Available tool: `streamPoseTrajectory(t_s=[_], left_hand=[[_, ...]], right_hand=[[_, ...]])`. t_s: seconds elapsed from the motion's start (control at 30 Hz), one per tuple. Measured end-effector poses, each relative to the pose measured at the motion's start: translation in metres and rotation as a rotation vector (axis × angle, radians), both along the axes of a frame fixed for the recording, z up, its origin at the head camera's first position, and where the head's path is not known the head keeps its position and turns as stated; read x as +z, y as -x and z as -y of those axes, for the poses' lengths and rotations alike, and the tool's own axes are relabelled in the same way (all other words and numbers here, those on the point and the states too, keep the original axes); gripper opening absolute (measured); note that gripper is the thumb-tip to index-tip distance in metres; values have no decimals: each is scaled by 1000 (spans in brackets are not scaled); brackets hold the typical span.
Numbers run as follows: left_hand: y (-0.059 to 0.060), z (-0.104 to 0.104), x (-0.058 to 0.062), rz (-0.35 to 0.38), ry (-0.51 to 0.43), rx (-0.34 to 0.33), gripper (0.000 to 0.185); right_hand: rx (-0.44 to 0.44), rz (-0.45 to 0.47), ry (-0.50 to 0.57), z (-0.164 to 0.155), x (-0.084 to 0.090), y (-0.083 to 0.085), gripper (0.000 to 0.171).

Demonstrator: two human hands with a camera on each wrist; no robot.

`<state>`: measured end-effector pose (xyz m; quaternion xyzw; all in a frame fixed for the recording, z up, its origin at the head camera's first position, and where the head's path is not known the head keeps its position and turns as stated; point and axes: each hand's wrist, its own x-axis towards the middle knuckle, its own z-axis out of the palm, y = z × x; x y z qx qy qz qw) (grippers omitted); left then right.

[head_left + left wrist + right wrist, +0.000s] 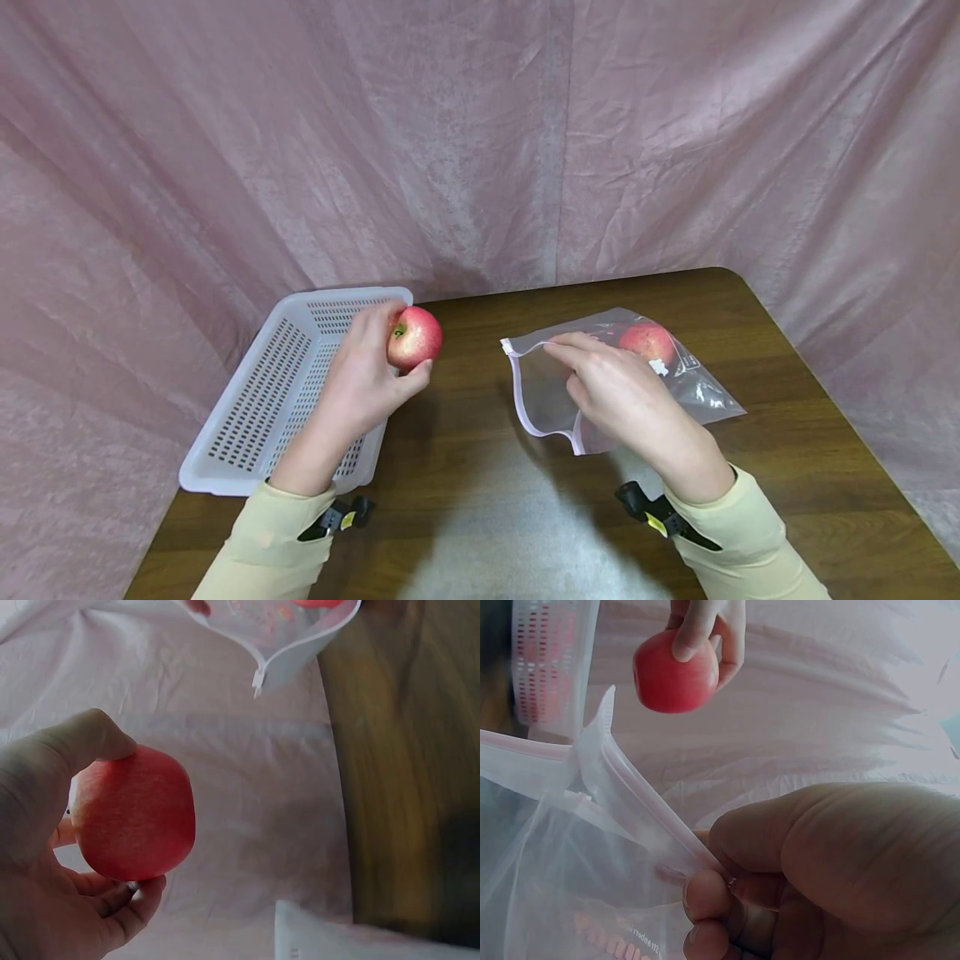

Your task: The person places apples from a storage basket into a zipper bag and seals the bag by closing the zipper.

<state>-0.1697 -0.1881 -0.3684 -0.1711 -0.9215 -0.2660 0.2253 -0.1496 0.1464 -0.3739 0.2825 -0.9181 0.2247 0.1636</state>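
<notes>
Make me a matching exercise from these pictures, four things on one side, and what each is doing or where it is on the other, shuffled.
Things:
1. Left hand
2. Zip bag
3. White basket
4. Right hand

Descriptions:
A. Sits toward the left of the table
B. Pinches the bag
C. Holds a raised apple
D. Is open, with another apple inside

Pairs: 1-C, 2-D, 3-A, 4-B

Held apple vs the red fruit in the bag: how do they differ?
Support: the held apple is gripped by the left hand, off the table; the bagged fruit sits inside the clear bag.
Visibility: in the head view, the held apple shows its stem end uncovered; the bagged fruit shows only through plastic.
Shared: both look round and reddish.
</notes>
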Motion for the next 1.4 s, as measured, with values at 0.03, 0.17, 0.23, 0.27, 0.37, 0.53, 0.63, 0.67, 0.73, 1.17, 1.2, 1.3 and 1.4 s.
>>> streamPoseTrajectory(t_s=[0.03,0.17,0.23,0.27,0.37,0.53,0.63,0.67,0.73,1.17,1.2,1.3,1.4], left_hand=[[-1,-2,-1,3,-1,0,73],[-4,-11,-7,25,-27,-1,76],[-6,-15,-10,37,-43,-10,77],[-7,-17,-11,40,-47,-14,77],[-8,-23,-16,42,-65,-43,78],[-8,-33,-25,26,-94,-77,78],[-8,-39,-30,25,-107,-85,76],[-8,-41,-32,25,-110,-87,76],[-8,-45,-35,18,-120,-97,76],[-13,-70,-44,92,-173,-136,77],[-14,-71,-45,101,-175,-136,77],[-16,-75,-48,121,-182,-143,77],[-17,-79,-53,135,-179,-162,76]], right_hand=[[2,-1,2,0,0,0,53],[7,-7,7,0,0,0,53],[8,-8,6,0,-1,0,53],[8,-8,5,0,-1,0,53],[6,-2,2,0,-2,-1,52],[4,-1,-2,0,-2,-1,52],[3,-1,-4,0,-2,-1,52],[4,-1,-4,0,-2,0,52],[5,-1,-3,0,-3,0,52],[-6,18,-3,0,-3,0,53],[-5,17,-2,0,-2,0,53],[-3,11,0,1,-2,1,52],[0,8,4,1,-2,1,52]])
